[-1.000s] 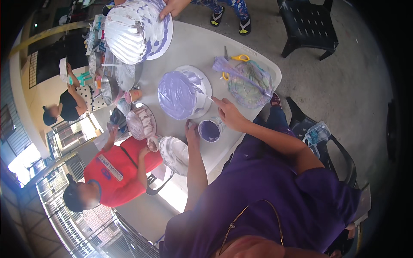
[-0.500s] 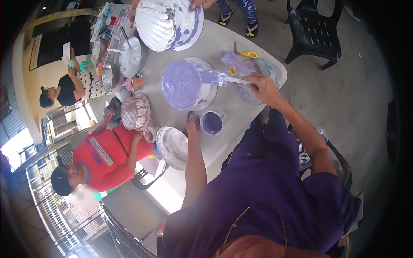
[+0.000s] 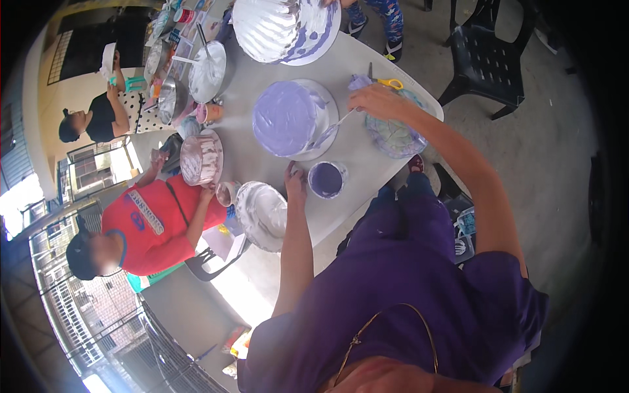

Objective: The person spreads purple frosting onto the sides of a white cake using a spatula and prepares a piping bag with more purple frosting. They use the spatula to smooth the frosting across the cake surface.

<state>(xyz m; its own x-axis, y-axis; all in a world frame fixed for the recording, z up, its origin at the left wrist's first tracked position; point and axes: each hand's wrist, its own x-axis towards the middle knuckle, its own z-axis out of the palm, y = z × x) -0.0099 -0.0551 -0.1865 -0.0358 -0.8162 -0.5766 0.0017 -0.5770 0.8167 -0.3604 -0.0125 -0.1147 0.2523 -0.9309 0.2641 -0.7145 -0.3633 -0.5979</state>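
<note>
Lavender, ridged, round cake (image 3: 282, 118) sits on a white disc (image 3: 332, 110) upon the bench (image 3: 363, 180). Right hand (image 3: 377, 101): grip closed on a slim spatula (image 3: 342, 120). Left hand (image 3: 295, 181), beside a cylindrical tub (image 3: 345, 178): grip cannot be determined.

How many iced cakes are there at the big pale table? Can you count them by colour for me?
Lilac-topped cake: 1
White-and-purple cake: 1
Pinkish cake: 1
Total: 3 cakes
</note>
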